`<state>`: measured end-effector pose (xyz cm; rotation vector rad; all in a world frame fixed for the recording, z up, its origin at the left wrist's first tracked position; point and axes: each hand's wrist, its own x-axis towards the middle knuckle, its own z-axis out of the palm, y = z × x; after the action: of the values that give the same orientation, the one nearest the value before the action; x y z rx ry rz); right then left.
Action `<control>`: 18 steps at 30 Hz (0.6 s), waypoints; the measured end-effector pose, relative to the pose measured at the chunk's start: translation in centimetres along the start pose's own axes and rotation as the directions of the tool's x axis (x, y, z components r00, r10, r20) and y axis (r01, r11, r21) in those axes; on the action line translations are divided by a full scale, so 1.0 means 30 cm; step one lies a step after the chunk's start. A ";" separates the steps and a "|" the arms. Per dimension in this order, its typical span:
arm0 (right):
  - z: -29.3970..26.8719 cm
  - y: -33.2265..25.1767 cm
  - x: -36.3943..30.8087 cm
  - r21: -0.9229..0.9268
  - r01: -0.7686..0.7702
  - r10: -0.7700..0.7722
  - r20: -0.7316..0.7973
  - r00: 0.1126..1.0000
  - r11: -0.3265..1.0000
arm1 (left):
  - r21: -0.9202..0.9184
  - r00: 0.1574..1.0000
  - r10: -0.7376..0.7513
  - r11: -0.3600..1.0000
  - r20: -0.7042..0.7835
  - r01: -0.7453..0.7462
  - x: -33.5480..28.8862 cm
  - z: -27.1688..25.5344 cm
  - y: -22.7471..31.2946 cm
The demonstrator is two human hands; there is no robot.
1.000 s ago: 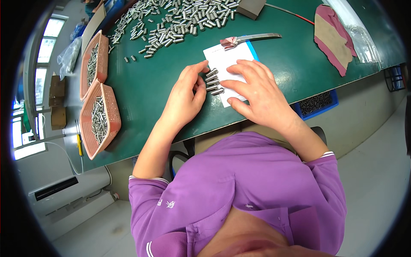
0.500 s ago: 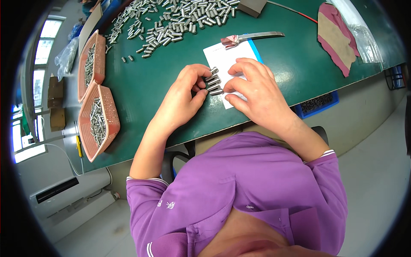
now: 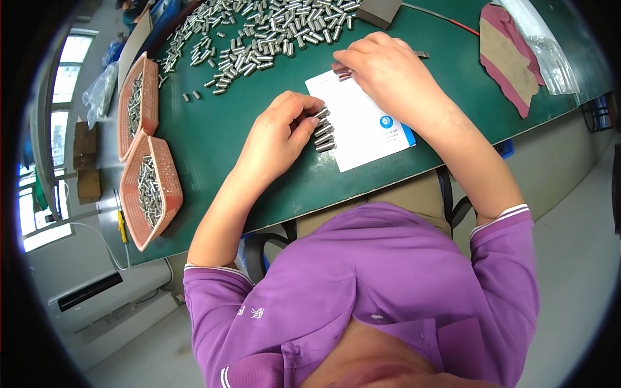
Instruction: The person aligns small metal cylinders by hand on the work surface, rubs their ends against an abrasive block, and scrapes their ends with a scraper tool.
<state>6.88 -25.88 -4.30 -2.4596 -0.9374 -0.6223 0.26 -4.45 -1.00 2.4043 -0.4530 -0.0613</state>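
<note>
A short row of metal pins [image 3: 325, 138] lies along the left edge of a white paper sheet [image 3: 359, 136]. My left hand [image 3: 275, 132] is at the far end of this row, thumb and forefinger pinched on the end of a pin. Beyond it, my right hand [image 3: 391, 71] reaches over the sheet's far part, fingers closed around the wrapped handle of a knife [image 3: 424, 55]. Most of the knife is hidden under that hand; only the blade's tip and a bit of reddish wrapping show.
A large pile of metal pins [image 3: 278, 32] spreads over the far side of the green table [image 3: 213, 149]. Two pink baskets [image 3: 174, 187] of small metal parts stand at the left. A grey block [image 3: 381, 11], a pink-and-tan cloth [image 3: 508, 61] and clear plastic [image 3: 550, 58] lie farther right.
My right hand has moved from beside the pin row, away from me, onto the knife handle, uncovering the sheet's lower part. The left hand stays at the row with its fingers pinched.
</note>
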 end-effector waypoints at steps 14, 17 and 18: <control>-0.092 -0.074 0.150 0.654 0.113 0.125 -0.305 0.944 0.748 | 0.042 0.994 -0.101 0.994 0.038 0.099 0.032 -0.007 -0.010; -0.081 -0.120 0.192 0.871 0.040 0.270 -0.195 0.943 0.489 | -0.005 0.996 -0.094 0.996 -0.001 0.094 0.036 0.001 -0.009; -0.026 -0.122 0.195 0.869 0.034 0.297 -0.205 0.933 0.494 | -0.007 0.995 -0.102 0.995 -0.010 0.102 0.039 0.003 -0.003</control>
<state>8.04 -20.90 0.37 -1.4133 -0.6548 -0.3412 1.38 -4.84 -1.04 2.4187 -0.3238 -0.0953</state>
